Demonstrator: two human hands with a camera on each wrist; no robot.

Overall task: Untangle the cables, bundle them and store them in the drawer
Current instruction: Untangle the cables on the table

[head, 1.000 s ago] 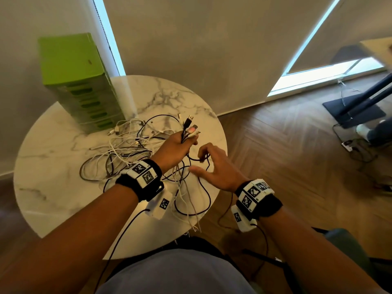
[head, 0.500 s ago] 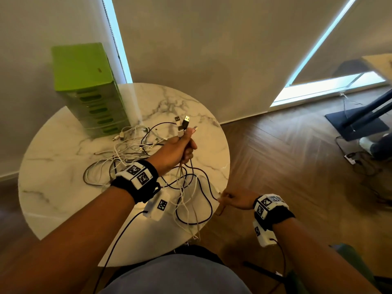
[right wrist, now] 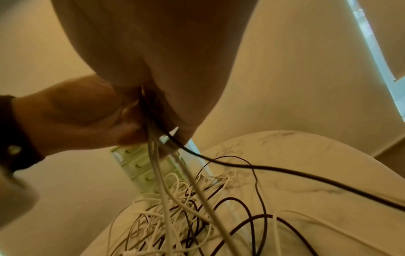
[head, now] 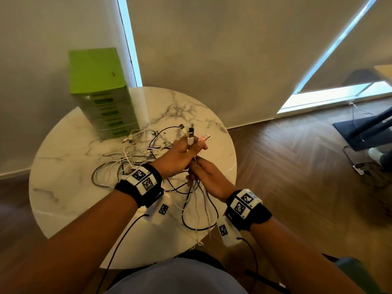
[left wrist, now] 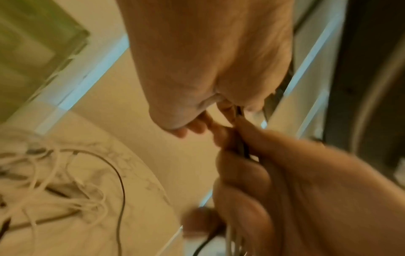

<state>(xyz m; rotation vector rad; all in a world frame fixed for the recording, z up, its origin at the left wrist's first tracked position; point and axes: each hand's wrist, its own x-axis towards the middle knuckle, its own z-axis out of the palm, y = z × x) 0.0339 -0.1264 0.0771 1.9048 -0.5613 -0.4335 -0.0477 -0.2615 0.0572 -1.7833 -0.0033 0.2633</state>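
Observation:
My left hand point(head: 182, 154) is raised above the round marble table point(head: 63, 166) and grips a bunch of cable ends, with USB plugs point(head: 191, 136) sticking up past its fingers. Just below it my right hand point(head: 203, 177) closes round the same strands point(right wrist: 153, 155); from there white and black cables point(head: 197, 209) hang down to the table. A tangled pile of white and black cables point(head: 135, 151) lies on the table behind my left wrist. The green drawer tower point(head: 101, 92) stands at the table's back left, its drawers closed.
The table's near edge point(head: 169, 259) is close to my body. Wood floor lies to the right, with a dark stand base point(head: 364, 132) and loose floor cables point(head: 369, 168) at far right. Curtained walls rise behind the table.
My left hand lifted the cable ends higher. My right hand, which had dropped off the table's right edge, came back up and took hold of the strands under my left hand.

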